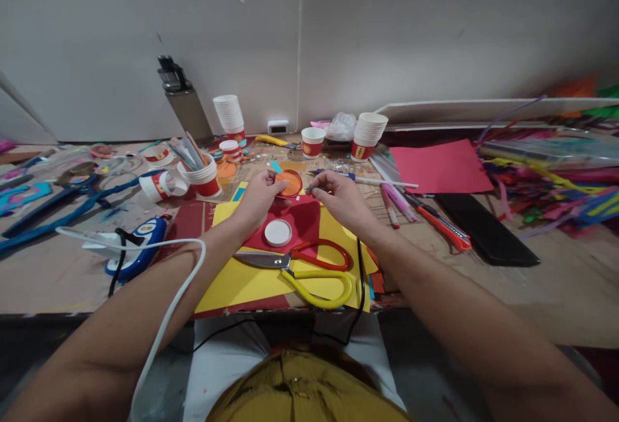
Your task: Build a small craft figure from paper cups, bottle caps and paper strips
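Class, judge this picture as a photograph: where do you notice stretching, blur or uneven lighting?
Head view: the coloured strips at the right edge look smeared and stretched; head view: the bottle leans, probably through wide-angle distortion; head view: the wall is unevenly lit, dimmer toward the top; head view: the scissors read clearly, but fine detail by the right hand is too small to tell.

Mustard-brown top [304, 393] with gathered folds, pale whitish trousers [213, 367], bare forearms [420, 267], bare, ungloved hands [257, 199]
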Demonstrator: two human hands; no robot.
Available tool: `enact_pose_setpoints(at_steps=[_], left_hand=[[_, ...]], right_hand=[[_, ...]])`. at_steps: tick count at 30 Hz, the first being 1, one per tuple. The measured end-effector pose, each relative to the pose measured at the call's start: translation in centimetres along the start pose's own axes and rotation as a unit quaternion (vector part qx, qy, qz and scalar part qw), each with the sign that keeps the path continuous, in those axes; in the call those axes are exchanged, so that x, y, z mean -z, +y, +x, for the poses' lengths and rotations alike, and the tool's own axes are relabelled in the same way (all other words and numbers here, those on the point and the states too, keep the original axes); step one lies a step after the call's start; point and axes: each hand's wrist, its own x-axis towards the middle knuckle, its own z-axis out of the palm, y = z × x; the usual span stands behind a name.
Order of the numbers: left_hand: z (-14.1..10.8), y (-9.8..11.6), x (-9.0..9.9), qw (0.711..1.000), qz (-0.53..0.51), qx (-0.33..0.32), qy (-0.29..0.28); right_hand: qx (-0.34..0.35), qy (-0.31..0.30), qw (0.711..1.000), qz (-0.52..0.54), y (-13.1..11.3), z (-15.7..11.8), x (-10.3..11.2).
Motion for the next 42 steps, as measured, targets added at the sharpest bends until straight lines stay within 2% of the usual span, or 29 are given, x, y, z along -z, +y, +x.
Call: enact_pose_setpoints(at_steps=[3, 7, 11, 15, 19, 22, 25, 29, 34, 36, 39, 42], left_hand=[[0.0, 0.0, 0.0, 1.0, -0.005, 0.002, 0.007], [0.2, 0.0, 0.2, 1.0, -0.003, 0.003, 0.016], [0.3, 0.0, 0.3, 0.999, -0.021, 0.018, 0.022], [0.5, -0.1, 0.5, 0.999, -0.032, 0.036, 0.018], [0.8, -0.1, 0.9, 0.998, -0.035, 0.038, 0.031], [0.9, -0.1, 1.0, 0.997, -0.043, 0.04, 0.042], [1.0, 0.0, 1.0, 0.997, -0.048, 0.036, 0.043], [1.0, 0.0, 1.1, 0.998, -0.044, 0.029, 0.039], [1.3, 0.1, 1.4, 0.998, -0.049, 0.021, 0.042], [1.5, 0.2, 1.6, 0.996, -0.061, 0.022, 0.056], [2.0, 0.3, 2.0, 0.992, -0.089, 0.044, 0.079], [2.4, 0.3, 2.3, 0.988, -0.102, 0.058, 0.099]], right_hand=[[-0.02, -0.018, 0.997, -0.076, -0.3, -0.2, 0.2], [-0.049, -0.076, 0.983, -0.162, 0.2, -0.2, 0.2], [-0.046, -0.096, 0.967, -0.23, 0.8, -0.3, -0.2], [-0.021, -0.071, 0.949, -0.305, 0.4, -0.1, 0.7], [-0.023, 0.0, 0.924, -0.383, 0.4, 0.6, 2.5], [-0.045, 0.042, 0.891, -0.449, 1.2, 0.9, 3.5], [-0.109, 0.04, 0.867, -0.484, 2.1, 1.2, 3.8], [-0.202, -0.018, 0.884, -0.421, 3.0, 2.1, 3.9], [-0.232, -0.016, 0.901, -0.367, 3.3, 3.0, 4.3], [-0.209, 0.026, 0.918, -0.336, 3.1, 3.0, 4.2], [-0.13, 0.104, 0.945, -0.28, 2.3, 2.7, 3.8], [-0.07, 0.13, 0.954, -0.261, 1.2, 2.1, 3.2]])
